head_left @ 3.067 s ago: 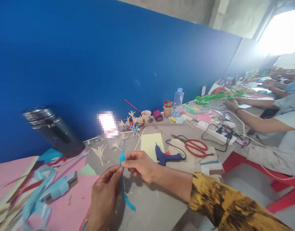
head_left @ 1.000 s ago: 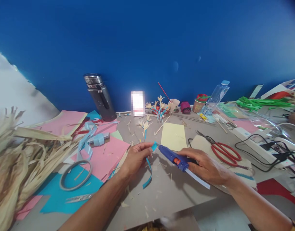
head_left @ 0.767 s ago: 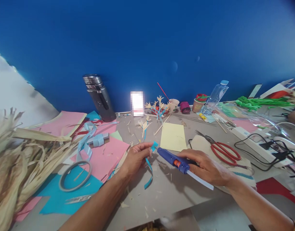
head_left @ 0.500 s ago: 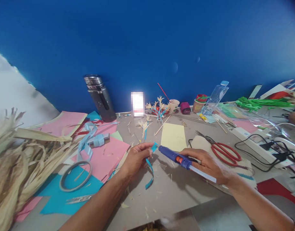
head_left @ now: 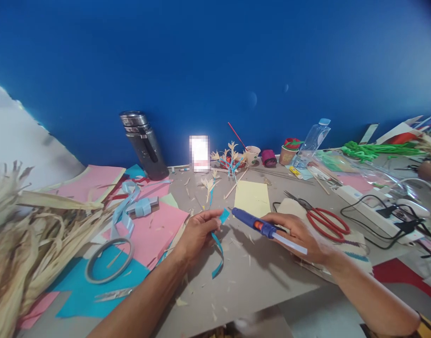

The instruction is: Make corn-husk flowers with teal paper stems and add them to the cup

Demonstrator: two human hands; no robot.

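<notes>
My left hand point(head_left: 201, 233) pinches a narrow blue paper strip point(head_left: 219, 256); one end sticks up past the fingertips and the rest curls down below them. In my right hand point(head_left: 300, 232) is a blue glue gun point(head_left: 249, 220), with a white glue stick point(head_left: 289, 243) poking out of its back. The nozzle points left, close to the strip's upper end, with a small gap between them. Just beyond my left hand lies a pale husk flower point(head_left: 209, 184) on a blue stem. Farther back, several more husk flowers point(head_left: 232, 157) with blue stems stand grouped.
Dried corn husks point(head_left: 35, 244) heap at the left, near a tape roll point(head_left: 90, 270) and coloured paper point(head_left: 159, 230). A dark flask point(head_left: 147, 148) stands by the wall. Red-handled scissors point(head_left: 328, 224) and a power strip point(head_left: 373, 213) with cables lie right. Another person's hand point(head_left: 430, 171) shows at the far right.
The glue gun's nozzle has drawn slightly back from the strip's end, and the gun is tilted a little differently. My left hand still holds the strip. The whole view has shifted slightly.
</notes>
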